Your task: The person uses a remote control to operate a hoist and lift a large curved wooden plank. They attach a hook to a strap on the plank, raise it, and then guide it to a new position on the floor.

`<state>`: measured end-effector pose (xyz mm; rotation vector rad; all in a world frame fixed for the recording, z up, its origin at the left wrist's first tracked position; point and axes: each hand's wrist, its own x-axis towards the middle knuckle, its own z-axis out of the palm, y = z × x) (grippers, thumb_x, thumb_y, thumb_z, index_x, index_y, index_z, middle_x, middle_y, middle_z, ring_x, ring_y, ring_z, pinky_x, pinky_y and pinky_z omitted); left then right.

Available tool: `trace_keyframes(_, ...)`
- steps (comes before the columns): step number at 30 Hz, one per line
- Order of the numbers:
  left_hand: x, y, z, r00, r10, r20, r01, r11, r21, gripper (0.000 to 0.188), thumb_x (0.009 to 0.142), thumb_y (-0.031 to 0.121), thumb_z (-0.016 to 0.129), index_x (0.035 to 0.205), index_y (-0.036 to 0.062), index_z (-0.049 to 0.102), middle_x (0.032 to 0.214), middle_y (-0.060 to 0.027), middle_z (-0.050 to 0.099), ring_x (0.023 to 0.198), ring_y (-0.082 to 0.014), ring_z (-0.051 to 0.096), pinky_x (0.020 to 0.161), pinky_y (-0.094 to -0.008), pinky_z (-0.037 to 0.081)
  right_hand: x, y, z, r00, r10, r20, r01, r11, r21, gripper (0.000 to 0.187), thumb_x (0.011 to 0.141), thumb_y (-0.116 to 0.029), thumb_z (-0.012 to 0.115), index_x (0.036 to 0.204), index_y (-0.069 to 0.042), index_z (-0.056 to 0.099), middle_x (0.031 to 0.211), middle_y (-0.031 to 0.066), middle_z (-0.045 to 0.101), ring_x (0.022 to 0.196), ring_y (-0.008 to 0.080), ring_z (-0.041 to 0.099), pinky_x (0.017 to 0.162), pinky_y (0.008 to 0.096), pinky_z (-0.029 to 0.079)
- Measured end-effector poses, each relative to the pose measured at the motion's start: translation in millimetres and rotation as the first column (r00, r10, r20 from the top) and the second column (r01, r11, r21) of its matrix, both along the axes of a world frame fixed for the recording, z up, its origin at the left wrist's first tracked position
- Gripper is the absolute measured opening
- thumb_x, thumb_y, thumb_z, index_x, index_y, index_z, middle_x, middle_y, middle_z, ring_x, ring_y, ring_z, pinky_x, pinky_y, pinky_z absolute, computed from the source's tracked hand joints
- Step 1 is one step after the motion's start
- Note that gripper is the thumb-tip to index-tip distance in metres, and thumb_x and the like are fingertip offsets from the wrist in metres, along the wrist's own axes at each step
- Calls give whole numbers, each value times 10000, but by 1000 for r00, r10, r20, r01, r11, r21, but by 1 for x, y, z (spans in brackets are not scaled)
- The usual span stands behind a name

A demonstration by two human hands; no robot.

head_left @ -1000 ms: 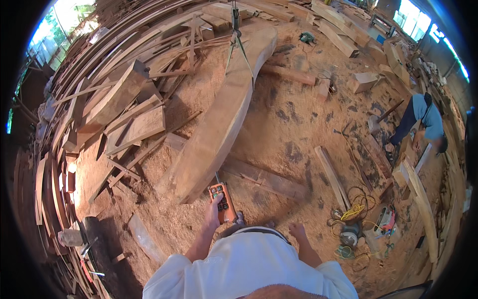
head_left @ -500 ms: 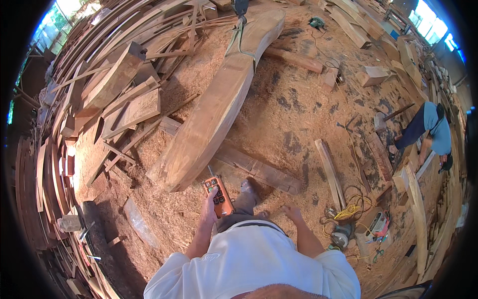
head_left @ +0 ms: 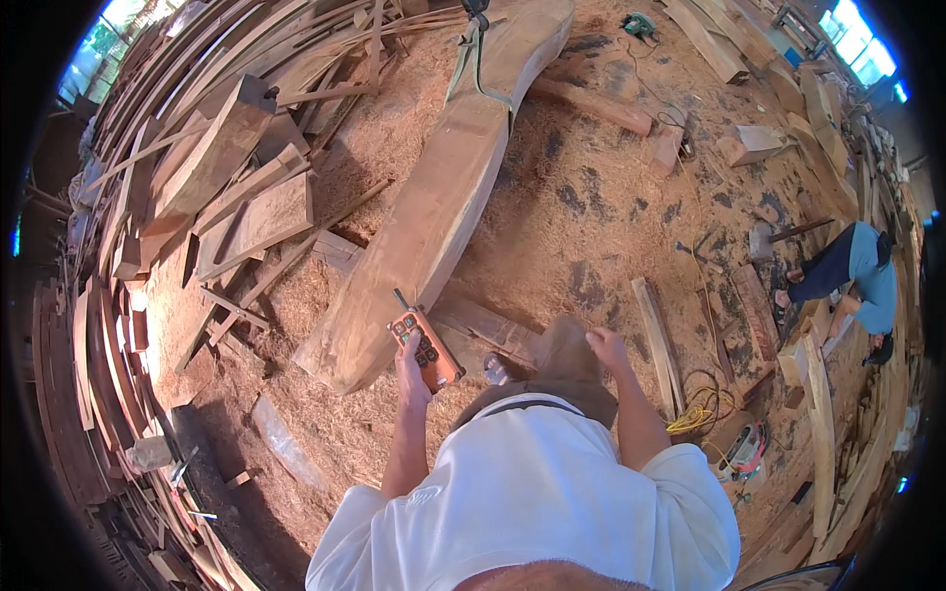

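Note:
My left hand is closed around an orange remote control with dark buttons and a short antenna, held in front of my body. My right hand hangs beside my raised right knee, its fingers loosely bent and nothing visible in them. Ahead of me a long, thick, curved timber slab slants from near left to far right. A green sling loops around its far part and goes up to a dark hoist hook. The slab's near end lies just beyond the remote control.
Below the slab a squared beam crosses the sawdust floor. Heavy timbers pile up at left. At right are a narrow plank, a yellow cable, a power tool and a bent-over person in blue.
My left hand has raised the remote control so that it overlaps the slab. My right knee has come forward and up, and my right hand has risen. The slab shows little movement.

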<state>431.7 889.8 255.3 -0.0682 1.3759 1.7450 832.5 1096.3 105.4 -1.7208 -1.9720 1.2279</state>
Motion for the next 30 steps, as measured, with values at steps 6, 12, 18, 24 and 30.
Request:
trace_keyframes(6, -22, 33, -6, 996, 87, 3, -86, 992, -91, 274, 993, 269, 687, 1182, 75, 649, 952, -39, 720, 788, -157, 717, 695, -331, 616, -64, 99, 21, 995, 93, -32, -90, 993, 79, 375, 964, -304, 700, 1182, 1, 716, 892, 127, 737, 789, 200, 709, 744, 355, 549)
trace_keyframes(12, -27, 83, -44, 977, 206, 49, -195, 964, -182, 297, 981, 275, 705, 1207, 97, 633, 978, -44, 711, 839, -168, 715, 707, -362, 624, -141, 245, 27, 963, 263, -65, -266, 963, -43, 426, 978, -355, 681, 1223, -7, 699, 979, 158, 759, 900, 255, 739, 803, 373, 559)
trace_keyframes(18, -14, 191, -46, 934, 345, 99, -320, 925, -202, 337, 985, 296, 701, 1249, 100, 621, 1028, -59, 706, 856, -175, 710, 746, -354, 618, -235, 410, 61, 915, 404, -27, -401, 897, -183, 539, 971, -454, 669, 1341, -61, 661, 1262, 175, 721, 1173, 332, 687, 974, 417, 543)
trace_keyframes(24, -16, 310, -42, 892, 431, 140, -391, 888, -242, 320, 983, 308, 707, 1188, 73, 633, 1016, -45, 720, 843, -165, 714, 765, -375, 611, -339, 572, 102, 867, 497, -46, -499, 866, -47, 514, 968, -403, 689, 1320, -30, 668, 1287, 197, 707, 1194, 318, 684, 990, 421, 540)
trace_keyframes(30, -41, 402, -54, 866, 482, 135, -448, 866, -220, 264, 998, 240, 679, 1204, 82, 634, 941, -7, 693, 812, -139, 695, 733, -327, 593, -490, 703, 127, 820, 548, -166, -524, 835, 169, 539, 938, -371, 741, 1286, 34, 664, 1157, 210, 747, 1101, 294, 713, 970, 398, 545)
